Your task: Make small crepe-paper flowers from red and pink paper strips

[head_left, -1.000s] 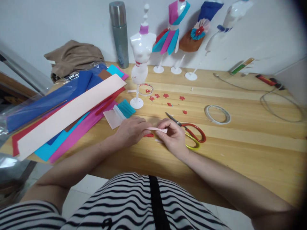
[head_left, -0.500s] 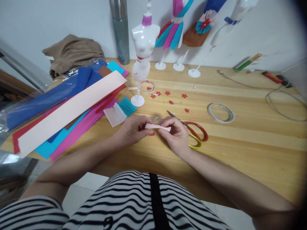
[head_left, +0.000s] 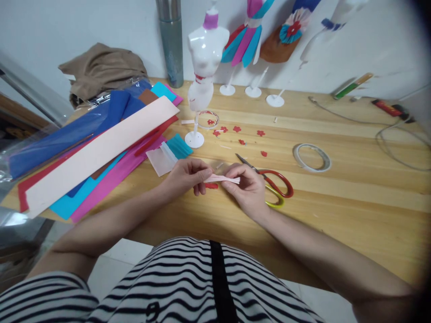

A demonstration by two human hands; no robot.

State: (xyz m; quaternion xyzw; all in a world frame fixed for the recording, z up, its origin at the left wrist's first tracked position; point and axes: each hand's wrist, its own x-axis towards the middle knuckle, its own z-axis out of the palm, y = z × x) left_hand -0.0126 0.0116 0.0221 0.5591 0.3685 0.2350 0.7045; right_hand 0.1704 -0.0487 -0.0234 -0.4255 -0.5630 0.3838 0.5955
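My left hand (head_left: 188,176) and my right hand (head_left: 246,187) pinch the two ends of a folded pink paper strip (head_left: 222,179) just above the wooden table (head_left: 336,197). A small red paper scrap (head_left: 211,185) lies under the strip. Red-and-yellow scissors (head_left: 269,183) lie right behind my right hand. A white mannequin torso on a stand (head_left: 204,63) rises beyond my hands, with a tape ring (head_left: 208,120) at its foot.
Long sheets of coloured paper (head_left: 94,148) are piled at the left. Small red paper flowers (head_left: 237,129) are scattered mid-table. A white tape roll (head_left: 312,157) lies to the right. A steel flask (head_left: 171,40), dressed mannequins (head_left: 249,40), cables (head_left: 400,139) and brown cloth (head_left: 101,69) line the back.
Both hands lifted the pink strip slightly and brought it a little closer together; the view shifted downward. Fingers of my left hand have regripped its end.
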